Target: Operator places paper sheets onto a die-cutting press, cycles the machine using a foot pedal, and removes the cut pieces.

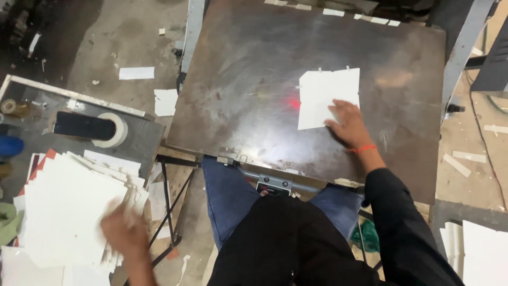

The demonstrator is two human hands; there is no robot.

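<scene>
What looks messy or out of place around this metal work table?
White paper scraps litter the concrete floor left of the metal table. The stack of white sheets under the left hand is fanned out unevenly. The sheet under the right hand has notched edges.

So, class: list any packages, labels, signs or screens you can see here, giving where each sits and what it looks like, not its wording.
Label plate: small dark rectangle with a red strip, on the grey bracket at the metal table's near edge.
Dark slab: flat black rectangle, perhaps a screen, on the left side bench beside a tape roll.
No packages or signs show; the sheets are plain white.
</scene>
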